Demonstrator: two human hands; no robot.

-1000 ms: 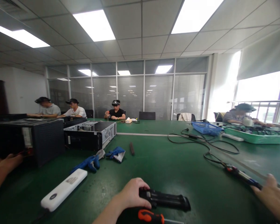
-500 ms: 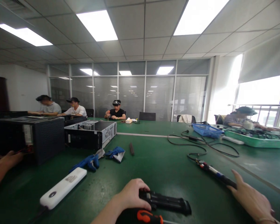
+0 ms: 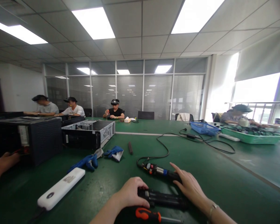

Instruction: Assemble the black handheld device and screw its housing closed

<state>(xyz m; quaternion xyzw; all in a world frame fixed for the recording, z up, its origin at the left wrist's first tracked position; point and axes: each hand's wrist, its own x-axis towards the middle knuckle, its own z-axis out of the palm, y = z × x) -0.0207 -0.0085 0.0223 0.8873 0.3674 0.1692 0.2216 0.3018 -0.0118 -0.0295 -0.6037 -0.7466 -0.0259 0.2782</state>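
My left hand (image 3: 132, 193) is curled round the left end of a black plastic tool casing (image 3: 164, 198) lying on the green table. Just above it, my right hand (image 3: 192, 186) grips the black rear end of a slim corded electric screwdriver (image 3: 160, 170). Its casing is off at the left, baring a metal cylinder, a blue band and red and white parts where the cord joins. The right forearm passes close to the casing's right end. Below the casing lies a screwdriver (image 3: 146, 214) with an orange and black handle, its shaft pointing right.
Left stand a dark computer case (image 3: 46, 137), with another person's hand (image 3: 6, 163) at it, and an opened case (image 3: 84, 137). Blue gloves (image 3: 87, 161), a white power strip (image 3: 62, 188), a dark bar (image 3: 130, 148), a blue basket (image 3: 204, 129) and a green basket (image 3: 254, 138) are around.
My right hand has brought the corded electric screwdriver leftward, close above the black casing, and its cord has followed. My left hand stays on the casing.
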